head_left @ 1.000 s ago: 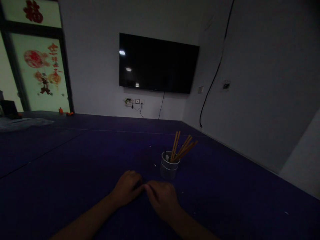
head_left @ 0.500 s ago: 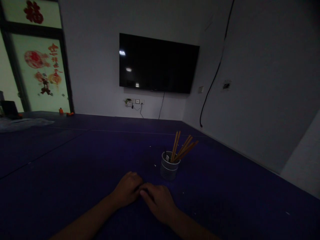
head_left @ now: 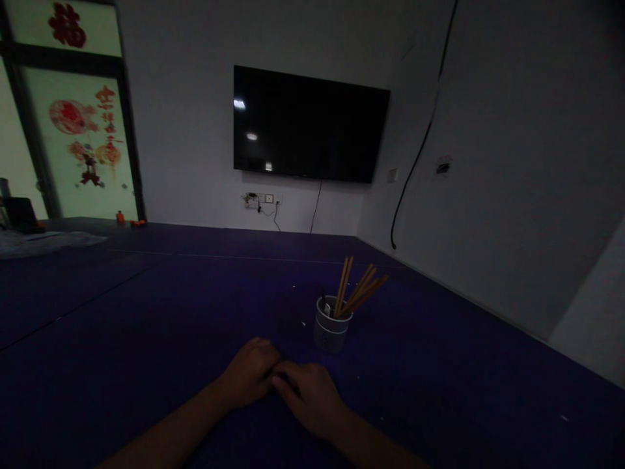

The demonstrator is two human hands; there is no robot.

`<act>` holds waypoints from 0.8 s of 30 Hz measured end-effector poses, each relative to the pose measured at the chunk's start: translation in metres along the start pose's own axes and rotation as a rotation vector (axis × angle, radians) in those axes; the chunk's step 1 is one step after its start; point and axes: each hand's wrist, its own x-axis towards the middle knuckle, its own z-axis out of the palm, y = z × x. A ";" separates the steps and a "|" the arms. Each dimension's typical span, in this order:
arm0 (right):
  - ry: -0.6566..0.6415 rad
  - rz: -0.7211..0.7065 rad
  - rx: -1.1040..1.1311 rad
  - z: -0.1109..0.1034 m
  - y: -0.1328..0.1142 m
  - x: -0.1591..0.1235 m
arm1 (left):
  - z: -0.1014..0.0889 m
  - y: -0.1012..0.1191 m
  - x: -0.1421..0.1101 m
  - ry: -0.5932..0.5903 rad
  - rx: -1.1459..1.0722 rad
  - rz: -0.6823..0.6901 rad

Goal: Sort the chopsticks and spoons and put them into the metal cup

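Observation:
My left hand [head_left: 250, 371] rests on the dark blue tabletop [head_left: 195, 312] with its fingers curled down. Against it lies my right hand [head_left: 310, 397], its fingers also bent and its thumb lying alongside. The two meet at the fingertips, and I see nothing held in either. Just beyond my right hand stands a grey cup [head_left: 330, 335], upright, apart from both hands. Several wooden chopsticks [head_left: 361, 290] lean out of it, mostly to the right. A small white piece and a dark thin stick also show inside the rim.
Small white scraps [head_left: 303, 324] dot the tabletop. Clear plastic sheeting [head_left: 53, 243] and a dark object [head_left: 22, 213] lie at far left, with orange items [head_left: 137, 223] near the door. A television [head_left: 310, 124] hangs on the wall; a black cable [head_left: 415, 156] dangles at right.
My right hand has shifted slightly left and toward me, and its thumb now sits closer against my left hand. My left hand has barely moved. The cup and chopsticks stand as before.

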 end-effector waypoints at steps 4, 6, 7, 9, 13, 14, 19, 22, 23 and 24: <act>-0.023 -0.002 -0.018 0.001 0.000 0.001 | 0.000 0.001 0.000 -0.039 0.012 0.006; -0.034 -0.004 -0.032 0.002 0.001 0.001 | -0.001 0.001 0.001 -0.067 0.019 -0.004; -0.039 -0.005 -0.039 0.002 0.001 0.001 | -0.001 0.001 0.001 -0.082 0.020 -0.011; -0.046 -0.007 -0.054 0.002 0.002 0.001 | -0.002 0.002 0.002 -0.105 0.018 -0.028; -0.061 -0.011 -0.061 0.001 0.001 0.001 | -0.003 0.003 0.003 -0.122 0.009 -0.063; -0.061 -0.012 -0.057 0.001 0.000 0.001 | -0.003 0.003 0.003 -0.126 0.006 -0.066; -0.068 -0.011 -0.047 -0.001 -0.002 0.000 | -0.002 0.003 0.003 -0.143 -0.002 -0.070; -0.070 -0.014 -0.055 -0.001 -0.002 0.000 | -0.005 0.005 0.004 -0.157 -0.007 -0.075; -0.071 -0.015 -0.058 0.000 -0.002 0.000 | -0.006 0.005 0.004 -0.162 -0.012 -0.075; -0.072 -0.013 -0.062 0.000 -0.002 0.000 | -0.007 0.006 0.005 -0.169 -0.017 -0.076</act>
